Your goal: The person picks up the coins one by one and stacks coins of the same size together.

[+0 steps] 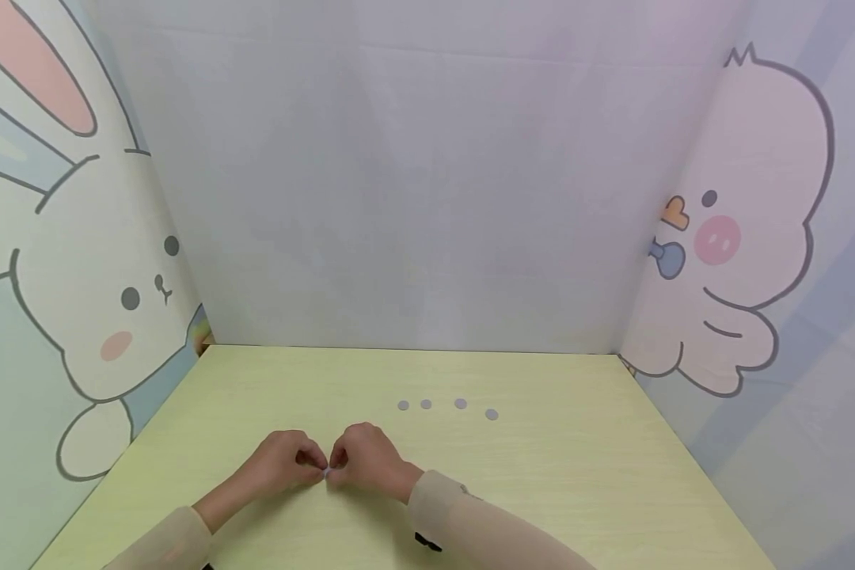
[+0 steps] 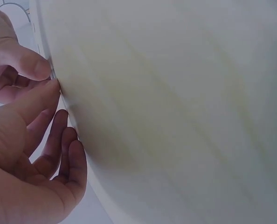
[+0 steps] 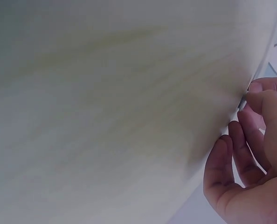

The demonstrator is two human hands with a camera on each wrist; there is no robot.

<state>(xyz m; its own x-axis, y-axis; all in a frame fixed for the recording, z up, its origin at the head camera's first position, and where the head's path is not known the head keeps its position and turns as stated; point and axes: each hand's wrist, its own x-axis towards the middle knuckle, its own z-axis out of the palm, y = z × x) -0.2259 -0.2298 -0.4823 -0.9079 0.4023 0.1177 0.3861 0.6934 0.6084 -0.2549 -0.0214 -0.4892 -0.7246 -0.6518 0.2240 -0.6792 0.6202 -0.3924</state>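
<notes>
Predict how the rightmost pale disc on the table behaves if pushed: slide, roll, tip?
The rightmost pale disc lies flat on the table, so it would likely slide rather than roll or tip. Its small, thin look suggests it's light. Showing hardly any raised edge, it may be fiddly to pinch.

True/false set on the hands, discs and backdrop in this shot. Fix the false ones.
1. The left hand and right hand pinch one small pale piece between them. True.
2. Both forearms are bare, with no clothing in view. False: light sleeves cover part of both forearms.
3. Four round discs lie on the table beyond the hands. True.
4. Those discs are piled in one stack. False: they lie apart in a loose row.
5. The rabbit drawing is on the left side of the head view. True.
</notes>
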